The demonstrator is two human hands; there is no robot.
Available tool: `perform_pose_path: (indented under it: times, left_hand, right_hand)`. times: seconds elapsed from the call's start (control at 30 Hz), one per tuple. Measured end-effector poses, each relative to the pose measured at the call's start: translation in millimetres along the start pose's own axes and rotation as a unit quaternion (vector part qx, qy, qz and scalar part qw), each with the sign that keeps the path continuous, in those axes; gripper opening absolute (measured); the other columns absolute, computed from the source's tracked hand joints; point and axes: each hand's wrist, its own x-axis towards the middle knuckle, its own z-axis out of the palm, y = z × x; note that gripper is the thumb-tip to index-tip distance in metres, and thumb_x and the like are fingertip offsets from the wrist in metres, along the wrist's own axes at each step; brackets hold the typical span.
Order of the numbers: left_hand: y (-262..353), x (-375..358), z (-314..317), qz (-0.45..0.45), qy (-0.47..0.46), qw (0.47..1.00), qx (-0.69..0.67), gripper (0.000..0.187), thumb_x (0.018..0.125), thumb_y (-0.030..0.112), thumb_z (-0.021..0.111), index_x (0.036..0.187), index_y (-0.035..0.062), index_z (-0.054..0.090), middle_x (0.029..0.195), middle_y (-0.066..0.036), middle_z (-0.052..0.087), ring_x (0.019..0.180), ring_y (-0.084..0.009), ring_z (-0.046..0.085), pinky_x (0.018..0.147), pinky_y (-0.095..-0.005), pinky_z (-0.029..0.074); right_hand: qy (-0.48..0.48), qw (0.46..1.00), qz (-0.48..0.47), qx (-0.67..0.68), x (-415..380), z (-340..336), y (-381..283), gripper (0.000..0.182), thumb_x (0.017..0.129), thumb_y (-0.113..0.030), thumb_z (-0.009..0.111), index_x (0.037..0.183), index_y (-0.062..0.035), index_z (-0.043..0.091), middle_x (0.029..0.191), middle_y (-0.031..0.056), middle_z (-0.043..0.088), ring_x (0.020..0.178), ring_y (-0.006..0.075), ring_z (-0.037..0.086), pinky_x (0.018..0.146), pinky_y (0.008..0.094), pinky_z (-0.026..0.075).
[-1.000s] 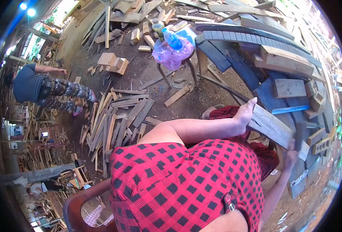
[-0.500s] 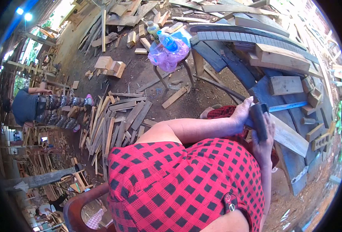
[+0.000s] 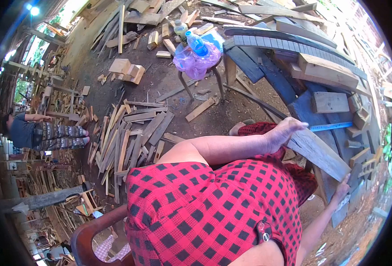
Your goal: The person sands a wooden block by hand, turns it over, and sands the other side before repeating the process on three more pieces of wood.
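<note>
A pale wooden board (image 3: pixel 322 153) lies slanted across the dark bench in front of me. My left hand (image 3: pixel 288 131) is over its upper-left end, fingers stretched out to the right. Reaching to the opposite end, my right hand (image 3: pixel 341 190) has its fingers at the board's lower corner, partly hidden by the edge. Close above the board, a blue ruler (image 3: pixel 331 127) lies on the bench. A thick wooden block (image 3: pixel 330 102) rests beyond the ruler.
Bench planks (image 3: pixel 300 106) carry stacked timber (image 3: pixel 329 68) at the back right. A stool (image 3: pixel 218 84) holds a plastic bag (image 3: pixel 193 64) and a blue-capped bottle (image 3: pixel 196 44). Loose sticks (image 3: pixel 138 128) cover the ground. At the left stands a person (image 3: pixel 25 132). A chair (image 3: pixel 83 239) is under me.
The dark block that was between my hands is no longer in them. My right hand has moved down and right to the board's end; my left hand has turned its fingers rightward.
</note>
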Motion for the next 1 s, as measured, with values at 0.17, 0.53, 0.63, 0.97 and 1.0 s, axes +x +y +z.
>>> perform_pose_path:
  times: [0.17,0.53,0.63,0.97,1.0]
  left_hand:
    - [5,-3,-7,0.041,-0.131,0.989,0.061,0.034,0.081,0.025,0.066,0.101,0.0004,0.053,0.090,-0.007,0.060,0.086,-0.0128,0.059,0.078,-0.0285,0.049]
    - [-3,-8,-6,0.087,0.047,0.960,0.262,0.028,0.084,0.026,0.065,0.100,0.0048,0.056,0.087,-0.004,0.056,0.082,-0.0105,0.053,0.072,-0.0266,0.046]
    - [-8,-5,-9,0.072,0.059,0.962,0.258,0.028,0.085,0.028,0.065,0.098,0.0042,0.056,0.084,-0.003,0.056,0.080,-0.0106,0.053,0.071,-0.0270,0.045]
    - [-8,-8,-8,0.047,0.093,0.956,0.274,0.031,0.085,0.030,0.064,0.098,0.0030,0.056,0.085,-0.004,0.058,0.082,-0.0117,0.054,0.073,-0.0285,0.045]
    - [-9,-8,-9,0.047,0.094,0.956,0.273,0.031,0.085,0.030,0.064,0.098,0.0030,0.056,0.085,-0.004,0.058,0.082,-0.0117,0.054,0.073,-0.0285,0.045]
  right_hand:
    - [0.026,0.998,0.012,-0.057,-8,1,-7,0.088,0.087,-0.069,0.036,0.096,0.0141,0.063,0.097,0.0339,0.061,0.098,0.0452,0.057,0.084,0.0478,0.043]
    - [0.046,0.998,-0.018,-0.049,-11,2,-7,0.091,0.086,-0.071,0.032,0.089,0.0136,0.065,0.092,0.0332,0.062,0.092,0.0449,0.059,0.082,0.0490,0.044]
    - [0.052,0.995,-0.022,-0.078,-10,4,-7,0.092,0.086,-0.072,0.031,0.089,0.0138,0.065,0.093,0.0338,0.062,0.093,0.0452,0.059,0.083,0.0499,0.044]
    - [0.024,0.985,0.027,-0.171,-12,3,-13,0.092,0.086,-0.072,0.031,0.092,0.0143,0.064,0.098,0.0341,0.061,0.097,0.0454,0.059,0.084,0.0496,0.045]
    - [0.024,0.985,0.027,-0.171,-9,4,-9,0.092,0.086,-0.072,0.031,0.092,0.0143,0.064,0.098,0.0341,0.061,0.097,0.0454,0.059,0.084,0.0496,0.045]
